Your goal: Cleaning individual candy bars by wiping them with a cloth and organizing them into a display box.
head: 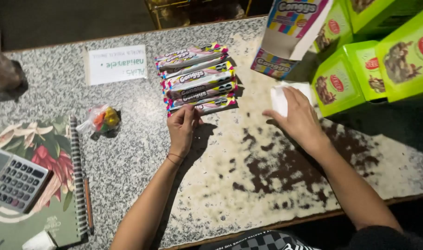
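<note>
Left hand [183,124] seemingly pinching candy packs [198,79]; right hand [297,115] spread flat on white cloth [281,97].

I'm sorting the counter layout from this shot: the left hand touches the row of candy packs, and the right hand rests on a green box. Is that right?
Not quite. The head view shows the right hand resting on a white cloth or paper, with the green boxes just beyond it. The left hand does touch the near end of the row of candy packs.

The left hand [183,126] touches the nearest candy pack in the row of candy packs [197,78]. The right hand [298,118] presses a white cloth [281,98] just right of that row, below the open display box [290,34].
</note>
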